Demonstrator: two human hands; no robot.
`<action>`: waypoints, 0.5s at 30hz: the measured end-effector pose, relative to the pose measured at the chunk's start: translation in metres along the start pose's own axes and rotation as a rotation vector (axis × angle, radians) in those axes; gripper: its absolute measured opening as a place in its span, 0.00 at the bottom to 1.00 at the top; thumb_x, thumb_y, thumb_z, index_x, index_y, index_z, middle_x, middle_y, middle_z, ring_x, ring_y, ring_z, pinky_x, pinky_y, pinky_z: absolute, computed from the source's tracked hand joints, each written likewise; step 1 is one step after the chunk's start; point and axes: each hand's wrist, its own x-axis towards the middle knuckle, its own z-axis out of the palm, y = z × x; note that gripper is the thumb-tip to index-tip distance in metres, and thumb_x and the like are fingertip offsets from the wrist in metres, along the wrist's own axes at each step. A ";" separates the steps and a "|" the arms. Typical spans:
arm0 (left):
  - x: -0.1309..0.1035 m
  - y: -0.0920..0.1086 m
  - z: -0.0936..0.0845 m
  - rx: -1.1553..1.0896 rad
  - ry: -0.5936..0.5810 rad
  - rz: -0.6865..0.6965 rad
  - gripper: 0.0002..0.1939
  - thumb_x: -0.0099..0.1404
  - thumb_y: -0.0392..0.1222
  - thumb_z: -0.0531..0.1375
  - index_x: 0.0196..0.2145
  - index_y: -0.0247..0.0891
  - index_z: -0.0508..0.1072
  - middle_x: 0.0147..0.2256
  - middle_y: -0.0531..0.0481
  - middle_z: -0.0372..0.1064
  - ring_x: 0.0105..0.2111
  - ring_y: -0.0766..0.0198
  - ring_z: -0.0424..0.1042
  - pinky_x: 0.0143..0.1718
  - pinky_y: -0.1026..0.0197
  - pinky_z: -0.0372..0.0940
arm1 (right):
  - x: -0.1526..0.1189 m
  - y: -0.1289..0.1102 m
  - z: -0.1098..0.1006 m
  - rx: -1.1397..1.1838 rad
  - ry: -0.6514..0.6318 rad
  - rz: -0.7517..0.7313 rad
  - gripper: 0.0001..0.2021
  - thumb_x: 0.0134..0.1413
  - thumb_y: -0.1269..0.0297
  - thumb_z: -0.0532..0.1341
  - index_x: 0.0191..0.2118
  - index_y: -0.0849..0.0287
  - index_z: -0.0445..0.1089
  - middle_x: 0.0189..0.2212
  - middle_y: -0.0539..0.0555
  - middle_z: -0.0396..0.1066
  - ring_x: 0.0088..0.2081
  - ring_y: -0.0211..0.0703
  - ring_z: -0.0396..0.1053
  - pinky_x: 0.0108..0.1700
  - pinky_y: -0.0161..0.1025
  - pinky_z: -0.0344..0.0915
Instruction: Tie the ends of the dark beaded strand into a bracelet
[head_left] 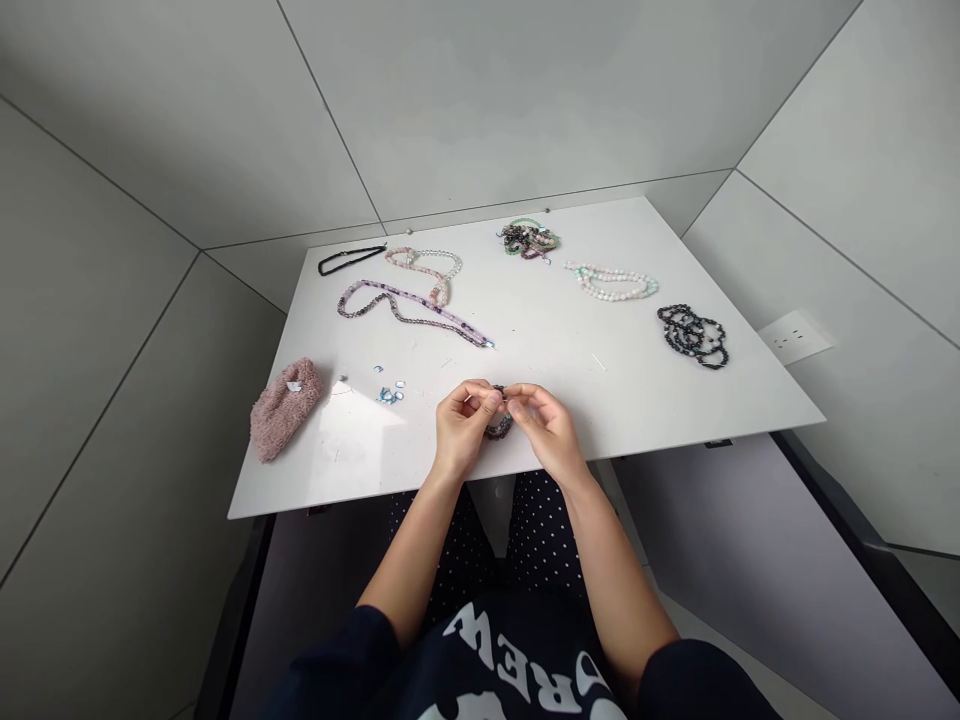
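A small loop of dark beads [498, 430] is between my two hands near the front edge of the white table. My left hand [463, 422] pinches the loop's upper part from the left, thumb and fingertips together. From the right, my right hand [545, 425] pinches the same part, its fingertips almost touching those of the left. The exact point they grip is too small to make out. Blue and white small pieces [390, 394] lie on the table to the left of my hands.
A pink fuzzy pouch [285, 408] lies at the table's left edge. Farther back are a purple and grey bead strand [405, 297], a pink and clear strand [427, 270], a black strand [351, 260], a mixed bead pile [529, 240], a pale strand [615, 283] and dark bracelets [693, 337].
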 end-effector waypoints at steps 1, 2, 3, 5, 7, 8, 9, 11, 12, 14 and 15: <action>0.000 0.000 -0.001 0.018 0.026 0.015 0.12 0.56 0.45 0.72 0.28 0.36 0.74 0.32 0.52 0.69 0.28 0.72 0.69 0.31 0.66 0.66 | 0.000 0.000 -0.001 -0.034 -0.002 -0.020 0.13 0.57 0.54 0.67 0.45 0.53 0.76 0.41 0.54 0.76 0.45 0.46 0.73 0.52 0.46 0.68; 0.000 0.001 -0.002 0.039 0.046 0.036 0.12 0.56 0.45 0.72 0.28 0.36 0.75 0.32 0.51 0.69 0.28 0.71 0.69 0.30 0.66 0.66 | -0.001 0.001 -0.001 -0.073 -0.001 -0.044 0.12 0.56 0.55 0.68 0.44 0.52 0.77 0.41 0.54 0.76 0.45 0.47 0.73 0.53 0.47 0.68; 0.001 0.001 -0.003 0.061 0.059 0.060 0.12 0.56 0.45 0.72 0.28 0.36 0.76 0.32 0.51 0.69 0.29 0.71 0.70 0.31 0.66 0.66 | -0.001 0.001 -0.001 -0.112 -0.004 -0.069 0.12 0.55 0.56 0.68 0.44 0.52 0.78 0.41 0.54 0.76 0.46 0.47 0.73 0.53 0.48 0.68; 0.000 0.001 -0.003 0.108 0.070 0.116 0.10 0.57 0.44 0.71 0.28 0.36 0.76 0.31 0.50 0.70 0.30 0.69 0.71 0.32 0.65 0.68 | -0.001 0.002 -0.001 -0.179 -0.011 -0.113 0.10 0.55 0.57 0.69 0.42 0.51 0.79 0.38 0.54 0.77 0.45 0.48 0.72 0.53 0.49 0.68; -0.001 0.002 -0.002 0.168 0.083 0.172 0.10 0.57 0.44 0.71 0.28 0.37 0.77 0.32 0.50 0.70 0.30 0.68 0.71 0.32 0.64 0.68 | -0.001 0.004 0.001 -0.240 -0.010 -0.151 0.07 0.55 0.59 0.68 0.40 0.50 0.79 0.36 0.53 0.78 0.45 0.49 0.71 0.52 0.50 0.68; -0.001 0.002 -0.002 0.203 0.095 0.201 0.09 0.57 0.44 0.71 0.28 0.37 0.77 0.33 0.49 0.71 0.30 0.68 0.71 0.31 0.64 0.68 | -0.001 0.004 0.001 -0.266 -0.002 -0.165 0.05 0.56 0.59 0.68 0.38 0.50 0.79 0.35 0.53 0.78 0.45 0.49 0.71 0.51 0.50 0.68; -0.002 0.003 -0.001 0.237 0.110 0.228 0.09 0.57 0.44 0.71 0.28 0.37 0.77 0.33 0.49 0.71 0.30 0.68 0.71 0.30 0.64 0.67 | -0.001 0.005 0.002 -0.283 0.009 -0.174 0.04 0.56 0.59 0.68 0.37 0.50 0.79 0.34 0.53 0.78 0.44 0.49 0.70 0.50 0.49 0.68; -0.003 0.004 0.001 0.288 0.139 0.276 0.09 0.58 0.43 0.71 0.28 0.37 0.77 0.34 0.48 0.71 0.31 0.67 0.72 0.30 0.64 0.67 | -0.001 0.005 0.002 -0.283 0.020 -0.174 0.04 0.57 0.59 0.67 0.36 0.50 0.79 0.34 0.53 0.78 0.43 0.49 0.70 0.49 0.49 0.68; -0.004 0.005 0.001 0.304 0.150 0.296 0.09 0.58 0.43 0.70 0.28 0.37 0.77 0.34 0.48 0.71 0.31 0.67 0.72 0.31 0.63 0.68 | -0.001 0.005 0.002 -0.268 0.022 -0.168 0.04 0.57 0.59 0.67 0.36 0.50 0.79 0.34 0.53 0.78 0.43 0.49 0.71 0.49 0.48 0.68; -0.004 0.006 0.002 0.314 0.171 0.321 0.09 0.60 0.44 0.69 0.29 0.37 0.77 0.35 0.48 0.70 0.32 0.66 0.73 0.32 0.63 0.69 | -0.002 0.004 0.002 -0.220 0.028 -0.154 0.04 0.56 0.58 0.68 0.36 0.50 0.80 0.34 0.53 0.78 0.43 0.48 0.71 0.49 0.48 0.68; -0.004 0.006 0.001 0.311 0.181 0.322 0.08 0.62 0.45 0.68 0.31 0.37 0.76 0.35 0.48 0.71 0.32 0.66 0.74 0.33 0.62 0.69 | -0.002 0.004 0.001 -0.192 0.035 -0.146 0.04 0.56 0.58 0.68 0.35 0.50 0.80 0.34 0.53 0.78 0.43 0.48 0.71 0.49 0.47 0.68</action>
